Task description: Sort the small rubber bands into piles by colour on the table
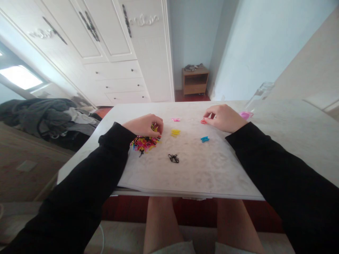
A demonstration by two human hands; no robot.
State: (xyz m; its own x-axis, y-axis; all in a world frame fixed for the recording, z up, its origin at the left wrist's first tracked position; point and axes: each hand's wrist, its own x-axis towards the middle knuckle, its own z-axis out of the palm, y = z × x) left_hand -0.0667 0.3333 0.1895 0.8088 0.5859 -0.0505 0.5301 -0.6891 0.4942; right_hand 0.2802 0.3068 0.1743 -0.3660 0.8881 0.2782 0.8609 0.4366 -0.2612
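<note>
My left hand (145, 125) is curled over a heap of small multicoloured loop-shaped pieces (145, 144) on the white table. Its thumb and fingers come together at the heap's upper edge; what they pinch, if anything, is too small to make out. Farther right, the fingertips of my right hand (224, 118) are closed on red loop-shaped pieces (203, 121) at the tabletop. Between the hands lie pink pieces (176, 120) and yellow pieces (175, 133). Blue pieces (204, 139) rest just below my right hand, and black loops (173, 158) lie nearer the front edge.
Behind my right wrist are a clear bottle-like container (261, 92), lying tilted, and a pink object (245, 115). Dark clothes (47, 120) are piled left of the table (190, 180). A white wardrobe (148, 49) and a small wooden cabinet (195, 82) stand beyond.
</note>
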